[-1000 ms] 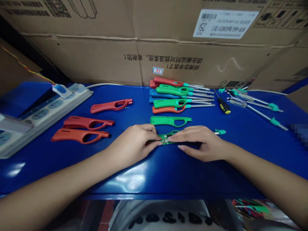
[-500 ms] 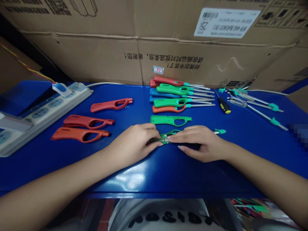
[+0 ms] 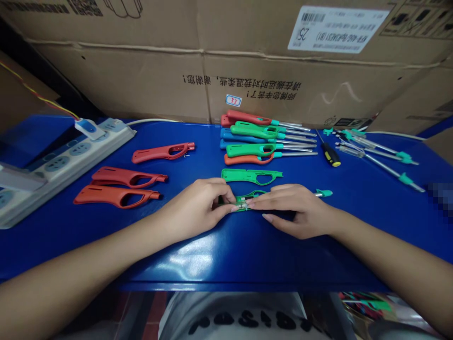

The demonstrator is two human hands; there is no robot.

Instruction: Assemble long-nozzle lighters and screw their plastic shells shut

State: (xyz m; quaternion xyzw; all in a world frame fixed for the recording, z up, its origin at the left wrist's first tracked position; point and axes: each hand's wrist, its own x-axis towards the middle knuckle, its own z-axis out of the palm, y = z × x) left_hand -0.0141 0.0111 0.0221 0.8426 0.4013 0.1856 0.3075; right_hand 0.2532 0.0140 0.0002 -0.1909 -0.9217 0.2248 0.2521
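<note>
An opened green lighter half (image 3: 254,194) lies on the table between my hands, with small clear and white parts inside. A metal tube runs from it under my right hand, and its teal tip (image 3: 323,192) shows beyond the knuckles. My left hand (image 3: 203,203) pinches the lighter half at its left end, thumb and fingers closed round it. My right hand (image 3: 297,208) lies over the tube side, fingers stretched out with their tips on the inner parts, thumb apart. Just behind rests an empty green half shell (image 3: 235,176).
Assembled lighters (image 3: 247,150) with metal tubes are stacked at the back. Red handle shells (image 3: 161,153) lie at left beside a power strip (image 3: 79,150). A screwdriver (image 3: 331,155) and loose tube assemblies (image 3: 384,163) are at right. A cardboard box (image 3: 141,85) stands behind.
The fingers of my left hand have shifted slightly and come down at the lighter half's left end, thumb lying over the inner parts. My right hand stays nearly still.
</note>
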